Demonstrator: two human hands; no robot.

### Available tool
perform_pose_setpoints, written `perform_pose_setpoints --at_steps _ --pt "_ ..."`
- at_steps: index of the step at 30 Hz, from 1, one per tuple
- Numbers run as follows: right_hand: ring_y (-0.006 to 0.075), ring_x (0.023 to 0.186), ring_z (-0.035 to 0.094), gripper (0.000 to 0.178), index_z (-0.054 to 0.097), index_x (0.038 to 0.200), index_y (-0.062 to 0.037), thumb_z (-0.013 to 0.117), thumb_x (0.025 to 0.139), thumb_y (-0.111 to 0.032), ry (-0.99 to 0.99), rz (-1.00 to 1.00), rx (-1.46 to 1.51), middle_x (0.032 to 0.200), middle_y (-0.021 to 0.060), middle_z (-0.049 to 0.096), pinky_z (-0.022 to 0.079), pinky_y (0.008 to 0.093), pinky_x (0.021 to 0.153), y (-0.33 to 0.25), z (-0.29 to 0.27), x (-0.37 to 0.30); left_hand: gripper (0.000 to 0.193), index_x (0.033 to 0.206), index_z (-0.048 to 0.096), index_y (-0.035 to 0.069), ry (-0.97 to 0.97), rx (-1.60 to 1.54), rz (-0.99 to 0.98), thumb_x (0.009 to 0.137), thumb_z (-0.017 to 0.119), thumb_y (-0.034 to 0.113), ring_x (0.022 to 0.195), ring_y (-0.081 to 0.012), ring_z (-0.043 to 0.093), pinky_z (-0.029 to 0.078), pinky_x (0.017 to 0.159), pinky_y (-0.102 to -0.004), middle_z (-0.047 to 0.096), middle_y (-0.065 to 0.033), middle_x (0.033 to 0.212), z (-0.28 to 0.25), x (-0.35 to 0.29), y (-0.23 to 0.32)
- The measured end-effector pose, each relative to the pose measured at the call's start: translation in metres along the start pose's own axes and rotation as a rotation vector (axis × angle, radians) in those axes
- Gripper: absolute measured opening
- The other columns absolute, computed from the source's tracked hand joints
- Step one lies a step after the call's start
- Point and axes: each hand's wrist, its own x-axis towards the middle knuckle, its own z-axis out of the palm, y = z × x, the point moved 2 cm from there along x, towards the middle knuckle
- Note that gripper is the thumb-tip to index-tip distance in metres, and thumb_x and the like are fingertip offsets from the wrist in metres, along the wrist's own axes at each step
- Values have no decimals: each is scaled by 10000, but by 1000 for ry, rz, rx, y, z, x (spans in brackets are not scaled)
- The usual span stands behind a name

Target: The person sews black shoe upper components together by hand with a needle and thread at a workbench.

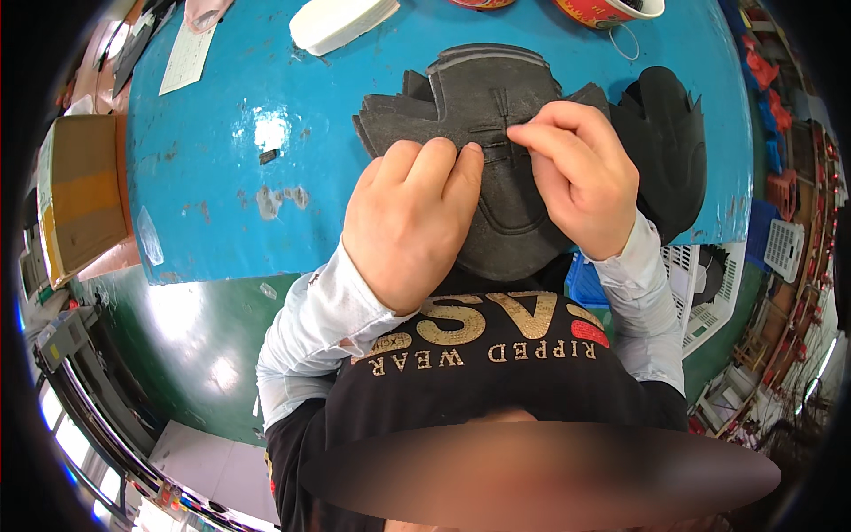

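A black, flat cut piece (510, 208) with a rounded lower end and several short slits lies on top of a loose stack of similar black pieces, close in front of me. My left hand (412, 213) rests over its left side, fingers curled and tips pressed onto the piece beside the slits. On the other side, my right hand (581, 177) has thumb and forefinger pinched together right at the slits. Whatever is between those fingertips is too small to make out. To the right lie more dark, rounded pieces (665, 160), overlapping each other.
The blue table (222, 213) has a white stack of sheets (341, 22) and a patterned bowl (607, 11) at its far edge. A paper slip (188, 58) lies far left. A cardboard box (84, 195) stands left, a white crate (709, 301) below right.
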Motion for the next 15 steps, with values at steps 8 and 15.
perform_pose_setpoints --at_steps 8,15 --pt "242 779 592 277 706 915 -24 716 647 49 -53 -52 -68 886 66 595 503 330 668 2 7 -4 387 1087 687 21 44 20 39 703 649 52 765 -214 564 485 647 -319 560 -61 889 6 -1 -5" --pt "255 830 595 303 706 944 -36 700 658 62 -97 -92 -129 921 73 601 505 343 727 2 11 -6 416 1094 688 35 -66 115 39 679 663 17 775 -241 573 502 684 -344 584 -66 902 -1 5 1"
